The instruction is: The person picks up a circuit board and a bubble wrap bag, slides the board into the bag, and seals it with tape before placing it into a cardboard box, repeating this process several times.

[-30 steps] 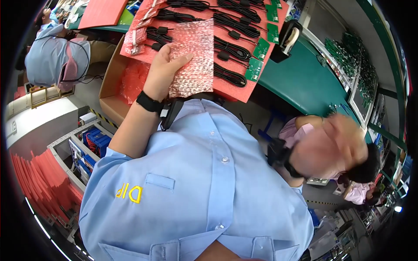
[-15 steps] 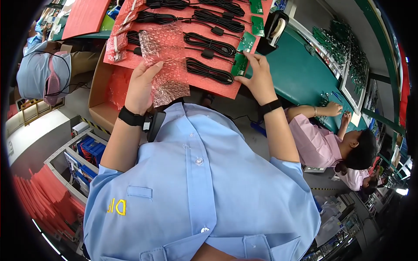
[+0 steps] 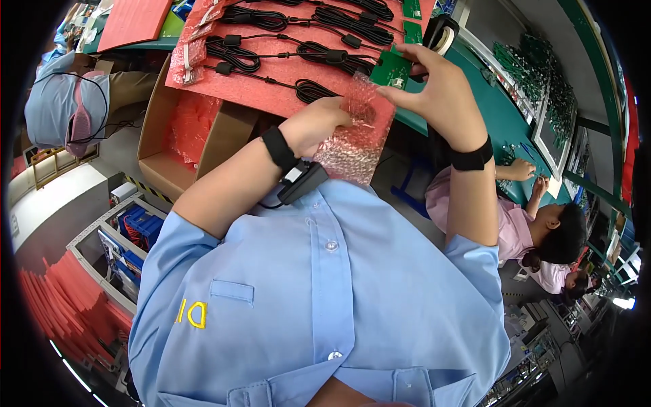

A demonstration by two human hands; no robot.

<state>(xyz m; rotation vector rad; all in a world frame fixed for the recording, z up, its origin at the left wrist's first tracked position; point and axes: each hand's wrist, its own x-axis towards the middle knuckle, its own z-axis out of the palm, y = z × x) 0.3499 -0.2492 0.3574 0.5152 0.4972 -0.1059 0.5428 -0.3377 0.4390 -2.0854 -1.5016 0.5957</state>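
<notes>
My right hand pinches a green circuit board by its edge between thumb and fingers, above the near right edge of the pink foam sheet. My left hand is closed on a clear bubble-wrap bag, which hangs in front of my shirt. The bag's upper end meets the lower edge of the board; whether the board is inside it, I cannot tell. Black coiled cables with dark cylindrical lumps lie in rows on the foam. The nearest coil is partly hidden behind my left hand.
Several bubble-wrapped pieces line the foam's left side. Below it stands an open cardboard box with pink wrap inside. Another green board lies at the foam's right edge. A co-worker in pink works at the green bench.
My left hand has carried the bubble-wrap bag rightward, off the foam. My right hand has lifted the near green board and tilted it toward the bag. The near cable has shifted.
</notes>
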